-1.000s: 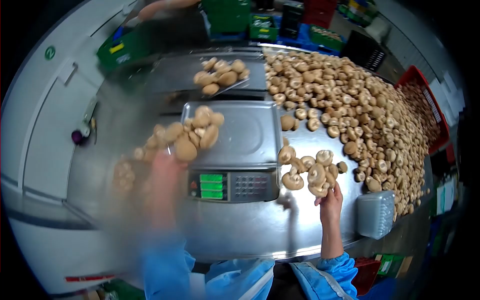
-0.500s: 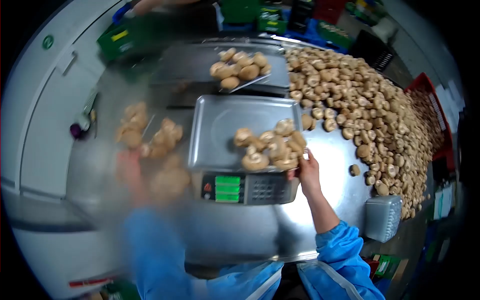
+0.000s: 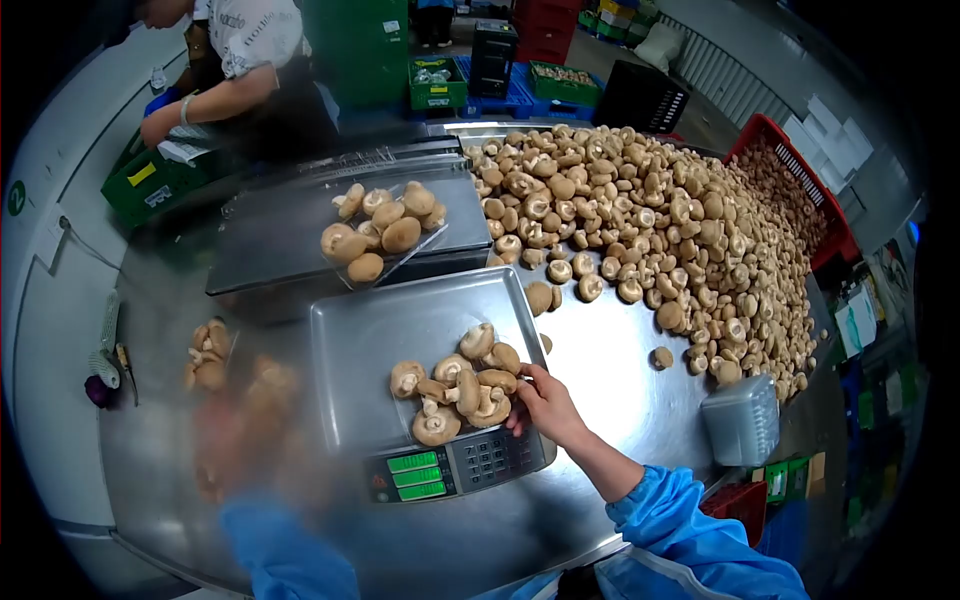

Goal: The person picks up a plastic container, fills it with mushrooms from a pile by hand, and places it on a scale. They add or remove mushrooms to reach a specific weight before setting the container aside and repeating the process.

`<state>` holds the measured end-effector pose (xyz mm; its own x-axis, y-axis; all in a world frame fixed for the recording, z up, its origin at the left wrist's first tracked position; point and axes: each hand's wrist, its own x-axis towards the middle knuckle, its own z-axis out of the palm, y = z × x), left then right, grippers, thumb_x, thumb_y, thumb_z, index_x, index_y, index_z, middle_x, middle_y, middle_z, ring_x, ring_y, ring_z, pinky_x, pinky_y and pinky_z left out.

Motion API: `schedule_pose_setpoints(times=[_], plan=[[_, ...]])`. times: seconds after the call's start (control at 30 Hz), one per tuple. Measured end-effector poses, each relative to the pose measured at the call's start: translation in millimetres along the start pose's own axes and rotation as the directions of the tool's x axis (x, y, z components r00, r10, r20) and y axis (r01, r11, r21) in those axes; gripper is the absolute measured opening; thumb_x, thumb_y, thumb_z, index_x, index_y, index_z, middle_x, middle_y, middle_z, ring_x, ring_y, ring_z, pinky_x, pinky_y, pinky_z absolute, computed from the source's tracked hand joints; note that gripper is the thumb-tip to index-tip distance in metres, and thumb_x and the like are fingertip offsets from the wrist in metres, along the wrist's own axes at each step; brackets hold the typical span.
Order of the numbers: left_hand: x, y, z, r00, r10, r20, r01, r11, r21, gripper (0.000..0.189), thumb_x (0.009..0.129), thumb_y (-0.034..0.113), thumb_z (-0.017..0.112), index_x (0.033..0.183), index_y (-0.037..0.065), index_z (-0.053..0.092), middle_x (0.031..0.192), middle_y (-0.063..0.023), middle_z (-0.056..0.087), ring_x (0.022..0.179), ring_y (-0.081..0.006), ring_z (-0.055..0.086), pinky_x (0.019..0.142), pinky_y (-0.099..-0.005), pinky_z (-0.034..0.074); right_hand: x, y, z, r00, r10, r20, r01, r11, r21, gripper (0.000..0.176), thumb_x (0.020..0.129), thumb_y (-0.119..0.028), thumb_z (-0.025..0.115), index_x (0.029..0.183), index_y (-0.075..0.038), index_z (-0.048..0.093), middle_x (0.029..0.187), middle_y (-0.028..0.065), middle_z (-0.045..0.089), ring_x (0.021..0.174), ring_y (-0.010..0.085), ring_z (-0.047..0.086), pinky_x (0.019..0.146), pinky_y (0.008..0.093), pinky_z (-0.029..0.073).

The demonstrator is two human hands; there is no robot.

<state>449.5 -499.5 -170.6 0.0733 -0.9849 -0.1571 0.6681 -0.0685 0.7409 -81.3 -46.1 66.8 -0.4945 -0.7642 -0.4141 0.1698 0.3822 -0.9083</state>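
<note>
My right hand [image 3: 548, 405] is at the right side of a clear plastic tray of mushrooms [image 3: 465, 388], thumb and fingers closed about its edge. This tray rests on the steel pan [image 3: 355, 345] of a weighing scale, above its lit green display [image 3: 416, 475]. Over the table to the left, my left hand [image 3: 225, 435] is smeared by motion or a smudge in the view, so its fingers cannot be made out. Just beyond it are a blurred group of mushrooms [image 3: 270, 385] and another group of mushrooms [image 3: 208, 355].
Behind the scale, a tray of mushrooms [image 3: 385, 228] sits on a dark raised surface [image 3: 280, 235]. A large mushroom heap [image 3: 650, 220] covers the right side, near a red crate [image 3: 800, 190] and stacked clear trays [image 3: 740, 420]. A co-worker [image 3: 250, 70] stands at far left.
The view has swung, so the scale appears lower and further left and the co-worker shows more fully. My right hand remains at the tray on the scale; my left hand stays blurred on the left.
</note>
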Motion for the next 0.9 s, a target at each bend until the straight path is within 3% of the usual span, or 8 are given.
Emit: schedule_pose_setpoints(times=[0.1, 0.13, 0.2, 0.47, 0.57, 0.7, 0.77, 0.9], plan=[[-18.8, 14.4, 27.4, 0.99, -0.115, -0.079, 0.116, 0.993, 0.015, 0.03, 0.091, -0.009, 0.037, 0.117, -0.024, 0.04, 0.116, -0.0299, 0.053, 0.106, -0.0434, 0.059, 0.096, -0.0479, 0.057, -7.3, -14.2, -3.2, 1.0, 0.02, -0.017, -0.024, 0.941, -0.337, 0.031, 0.101, -0.014, 0.046, 0.127, 0.003, 0.047, 0.076, 0.0101, 0.064, 0.056, 0.0153, 0.064, 0.05, 0.0283, 0.054], [-53.0, 17.4, 58.2, 0.998, 0.047, 0.042, -0.062, 0.853, 0.518, 0.031, 0.093, -0.006, 0.039, 0.12, -0.021, 0.042, 0.116, -0.0273, 0.055, 0.105, -0.0393, 0.06, 0.095, -0.044, 0.057, -9.6, -21.1, -3.9, 1.0, 0.007, -0.026, -0.016, 0.917, -0.399, 0.032, 0.099, -0.016, 0.05, 0.125, 0.003, 0.05, 0.071, 0.0132, 0.065, 0.054, 0.0186, 0.065, 0.052, 0.0313, 0.054], [-110.4, 19.0, 103.5, 0.972, 0.092, 0.216, -0.234, 0.467, 0.853, 0.031, 0.095, 0.001, 0.043, 0.12, -0.017, 0.049, 0.113, -0.0228, 0.059, 0.102, -0.0325, 0.061, 0.091, -0.0387, 0.055, -6.8, -15.0, -9.9, 0.999, -0.046, -0.008, 0.035, 0.864, -0.503, 0.03, 0.098, -0.014, 0.051, 0.122, 0.003, 0.052, 0.07, 0.0155, 0.065, 0.056, 0.0222, 0.066, 0.056, 0.0357, 0.054], [-175.8, 38.8, 186.8, 0.994, -0.024, 0.104, -0.088, 0.361, 0.928, 0.032, 0.099, 0.022, 0.056, 0.11, -0.008, 0.061, 0.106, -0.0112, 0.067, 0.093, -0.018, 0.06, 0.083, -0.0284, 0.046, -9.9, -16.2, -14.9, 0.984, -0.18, 0.004, 0.138, 0.735, -0.664, 0.025, 0.092, -0.01, 0.057, 0.112, 0.005, 0.059, 0.081, 0.0241, 0.067, 0.079, 0.0393, 0.067, 0.072, 0.0426, 0.053], [-159.4, 40.0, 155.5, 0.982, -0.172, 0.08, 0.032, 0.563, 0.826, 0.038, 0.1, 0.024, 0.05, 0.122, -0.006, 0.052, 0.113, -0.0113, 0.064, 0.102, -0.0183, 0.058, 0.088, -0.0281, 0.045, -9.2, -23.6, -21.6, 0.983, -0.179, 0.047, 0.159, 0.684, -0.712, 0.022, 0.091, -0.011, 0.058, 0.11, 0.002, 0.06, 0.083, 0.0227, 0.068, 0.079, 0.0382, 0.067, 0.072, 0.0432, 0.053], [-192.4, 47.0, 194.4, 0.991, -0.109, -0.078, 0.133, 0.741, 0.658, 0.047, 0.099, 0.032, 0.047, 0.13, -0.003, 0.046, 0.113, -0.0127, 0.061, 0.107, -0.0207, 0.057, 0.095, -0.0299, 0.043, 2.3, -38.1, -35.6, 0.968, -0.249, -0.018, 0.134, 0.581, -0.803, 0.023, 0.093, -0.012, 0.059, 0.112, 0.0, 0.064, 0.081, 0.0176, 0.069, 0.071, 0.028, 0.068, 0.069, 0.0364, 0.053], [-202.7, 47.9, 203.3, 0.993, -0.062, -0.097, 0.111, 0.732, 0.672, 0.049, 0.098, 0.033, 0.046, 0.13, -0.004, 0.047, 0.115, -0.013, 0.06, 0.109, -0.0205, 0.056, 0.098, -0.0311, 0.04, 14.3, -46.4, -34.3, 0.899, -0.437, 0.024, 0.294, 0.562, -0.773, 0.025, 0.089, -0.011, 0.061, 0.112, 0.0, 0.062, 0.085, 0.0206, 0.067, 0.079, 0.0388, 0.066, 0.073, 0.043, 0.053], [-190.3, 54.0, 197.4, 0.989, 0.064, -0.131, 0.057, 0.657, 0.752, 0.048, 0.1, 0.03, 0.042, 0.133, -0.005, 0.047, 0.125, -0.0127, 0.054, 0.113, -0.0201, 0.055, 0.101, -0.0333, 0.038, 48.0, -56.4, -12.0, 0.78, -0.604, 0.163, 0.52, 0.48, -0.707, 0.039, 0.088, -0.013, 0.064, 0.124, -0.003, 0.055, 0.111, 0.0206, 0.06, 0.1, 0.036, 0.062, 0.086, 0.0414, 0.051]])
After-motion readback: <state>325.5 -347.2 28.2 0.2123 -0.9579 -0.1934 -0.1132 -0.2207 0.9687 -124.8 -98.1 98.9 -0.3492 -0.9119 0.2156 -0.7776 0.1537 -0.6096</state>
